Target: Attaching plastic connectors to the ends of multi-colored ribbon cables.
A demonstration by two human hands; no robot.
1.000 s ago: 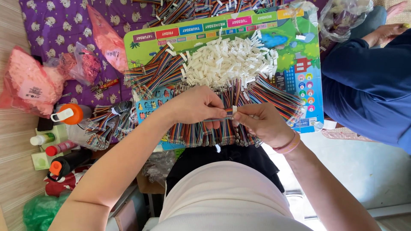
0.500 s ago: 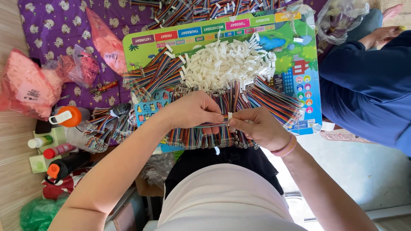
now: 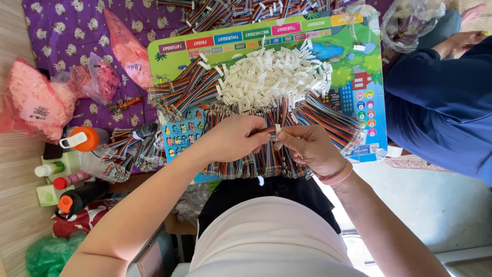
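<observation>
Both hands (image 3: pixel 274 137) pinching a white connector (image 3: pixel 278 130) — ribbon wires (image 3: pixel 328 120) beneath

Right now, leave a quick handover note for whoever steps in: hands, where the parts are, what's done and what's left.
Left hand: fingers pinch one end of a multicoloured ribbon cable.
Right hand: fingers hold a small white connector against that cable end; whether it is seated is too small to tell.
Parts: loose white connectors piled on the colourful board; cables fanned out below the pile and under both hands.
Done: cannot tell which cables are already fitted.
Left: a large connector pile remains, and many cables.
</observation>
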